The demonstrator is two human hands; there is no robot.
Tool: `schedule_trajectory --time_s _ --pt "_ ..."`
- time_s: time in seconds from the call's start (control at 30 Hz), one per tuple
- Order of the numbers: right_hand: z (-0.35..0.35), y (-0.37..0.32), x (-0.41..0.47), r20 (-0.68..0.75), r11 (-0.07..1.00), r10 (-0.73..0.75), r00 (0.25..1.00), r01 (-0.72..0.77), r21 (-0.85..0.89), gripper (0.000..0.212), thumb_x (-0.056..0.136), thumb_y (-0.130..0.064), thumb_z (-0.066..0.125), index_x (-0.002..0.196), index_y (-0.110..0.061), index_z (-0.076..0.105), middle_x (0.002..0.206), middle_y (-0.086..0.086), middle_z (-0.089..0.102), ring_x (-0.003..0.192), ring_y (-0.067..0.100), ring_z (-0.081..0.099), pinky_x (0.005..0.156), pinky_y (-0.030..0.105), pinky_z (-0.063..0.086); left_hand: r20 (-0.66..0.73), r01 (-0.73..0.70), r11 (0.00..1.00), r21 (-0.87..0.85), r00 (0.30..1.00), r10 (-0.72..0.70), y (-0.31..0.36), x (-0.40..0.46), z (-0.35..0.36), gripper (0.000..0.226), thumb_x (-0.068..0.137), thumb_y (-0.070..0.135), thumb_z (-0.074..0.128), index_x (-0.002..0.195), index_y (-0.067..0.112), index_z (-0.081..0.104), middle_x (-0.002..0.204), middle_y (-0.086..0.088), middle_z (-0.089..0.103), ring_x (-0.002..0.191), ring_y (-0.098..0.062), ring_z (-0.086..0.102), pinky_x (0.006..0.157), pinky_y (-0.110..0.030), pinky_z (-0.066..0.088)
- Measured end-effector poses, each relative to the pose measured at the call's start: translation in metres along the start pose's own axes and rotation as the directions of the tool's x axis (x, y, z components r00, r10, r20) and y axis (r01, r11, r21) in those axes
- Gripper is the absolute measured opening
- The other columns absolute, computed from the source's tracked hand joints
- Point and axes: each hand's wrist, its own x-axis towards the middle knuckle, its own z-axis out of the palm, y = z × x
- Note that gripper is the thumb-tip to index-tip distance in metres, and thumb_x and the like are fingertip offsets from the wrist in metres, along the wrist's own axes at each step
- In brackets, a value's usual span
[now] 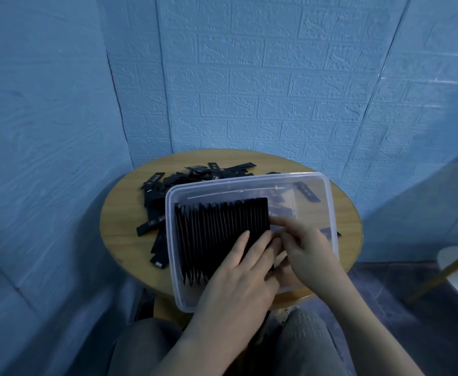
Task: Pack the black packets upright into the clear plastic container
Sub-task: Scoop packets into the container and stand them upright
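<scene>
- Knees (298, 346) in grey trousers sit closest to the lens, at the bottom edge, tucked against the round wooden table (130, 213).
- That table carries everything else; its far and left parts hold the loose packets (165, 185), lying flat in a scattered heap, well apart from both hands.
- Next in size, the clear plastic container (328, 213) takes up the table's near right part, its long side running left to right.
- Inside it, the row of packets (219, 234) stands on edge, filling the left half; each packet's long axis runs toward and away from the person, and the right half is mostly bare.
- On that row the left hand (238, 278) lies with fingers straight and together, pressing down on the row's right end.
- Just beside it, the right hand (304, 248) has its fingers curled at the last packet in the row; whether it pinches that packet or only nudges it, I cannot tell.
- My guess: the free space lies to the right of the row, so the right hand is nearer for slotting in the next packet, while the loose heap lies nearer the left.
</scene>
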Motion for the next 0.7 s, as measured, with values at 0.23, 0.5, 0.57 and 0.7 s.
schedule_trajectory --time_s 0.23,0.5,0.57,0.7 --pt "-0.001 -0.001 -0.003 0.003 1.0 -0.011 1.0 0.011 -0.002 0.051 0.097 -0.003 0.044 0.1 -0.052 0.058 0.075 -0.012 0.069 0.066 0.001 0.062 0.067 0.029 0.056 0.009 -0.033 0.997 0.072 0.999 0.033 0.0 -0.003 0.006 0.051 0.084 0.022 0.029 0.11 0.02 0.072 0.138 -0.013 0.057 0.138 -0.028 0.043 0.111 -0.053 0.035" --pt "0.005 -0.017 -0.005 -0.008 0.997 -0.078 0.997 0.078 -0.004 0.043 0.095 -0.004 0.045 0.117 -0.037 0.062 0.072 -0.006 0.069 0.066 0.007 0.062 0.067 0.033 0.055 -0.057 -0.038 0.986 0.164 0.997 0.048 -0.015 -0.014 -0.009 0.045 0.087 0.02 0.032 0.11 0.017 0.07 0.14 -0.016 0.055 0.141 -0.03 0.039 0.11 -0.056 0.033" --pt "0.01 -0.021 -0.005 -0.01 0.993 -0.114 0.993 0.114 -0.021 0.041 0.096 -0.006 0.045 0.123 -0.034 0.059 0.077 -0.009 0.069 0.071 0.002 0.062 0.065 0.021 0.051 -0.071 -0.028 0.983 0.18 0.997 0.041 -0.022 -0.018 -0.016 0.044 0.086 0.019 0.033 0.11 0.015 0.07 0.139 -0.015 0.055 0.14 -0.03 0.039 0.109 -0.057 0.034" --pt "0.021 -0.03 -0.01 -0.05 0.958 -0.286 0.957 0.284 -0.045 0.037 0.097 -0.01 0.05 0.127 -0.029 0.057 0.105 -0.008 0.068 0.096 -0.001 0.061 0.079 0.011 0.047 -0.088 -0.026 0.978 0.209 0.995 0.045 -0.04 -0.028 -0.019 0.046 0.083 0.017 0.032 0.108 0.015 0.071 0.139 -0.018 0.055 0.139 -0.032 0.04 0.106 -0.056 0.026"
